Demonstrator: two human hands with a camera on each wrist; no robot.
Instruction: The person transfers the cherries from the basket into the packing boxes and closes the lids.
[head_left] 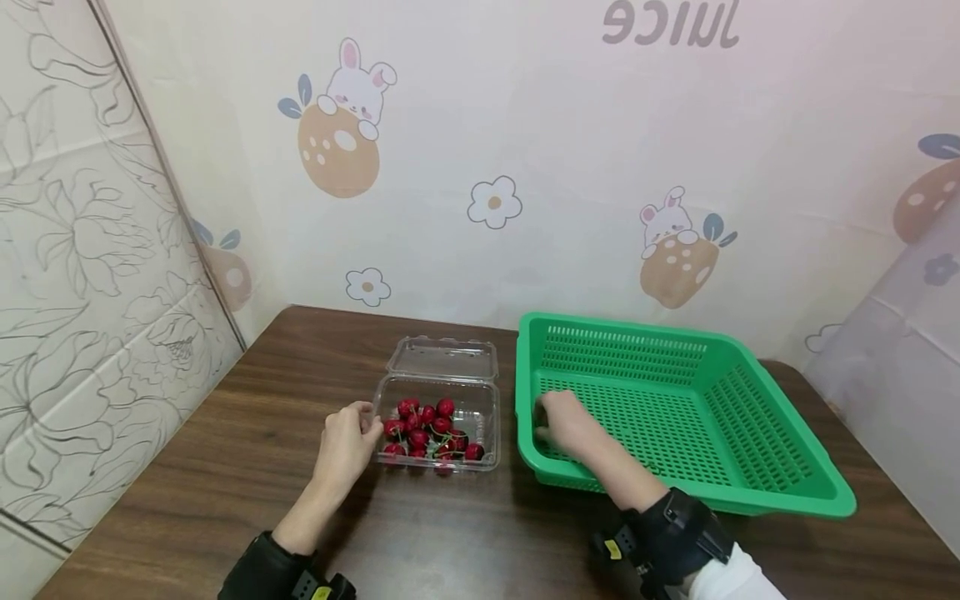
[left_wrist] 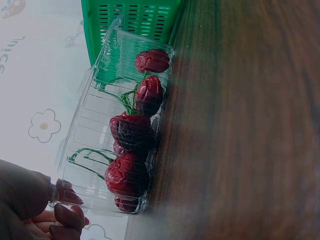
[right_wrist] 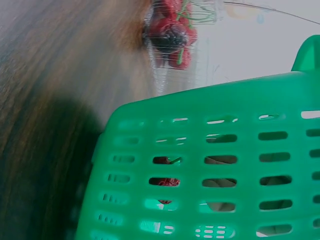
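Note:
Several dark red cherries (head_left: 417, 437) with green stems lie in a clear plastic box (head_left: 491, 417), its hinged lid (head_left: 442, 358) folded back. My left hand (head_left: 347, 437) pinches the box's left side wall near the rim, between thumb and fingers. In the left wrist view the thumb and fingertips meet at the box's edge. My right hand (head_left: 573, 425) is down inside the green basket (head_left: 783, 500), at its left end. Through the basket's slots in the right wrist view, a single cherry (right_wrist: 169, 182) shows at the fingertips, partly hidden by the basket wall.
The basket stands right of the box on a dark wooden table (head_left: 255, 417), a narrow gap between them. Behind the table hangs a pale printed wall covering (head_left: 450, 267). A black strap with a camera sits on each wrist.

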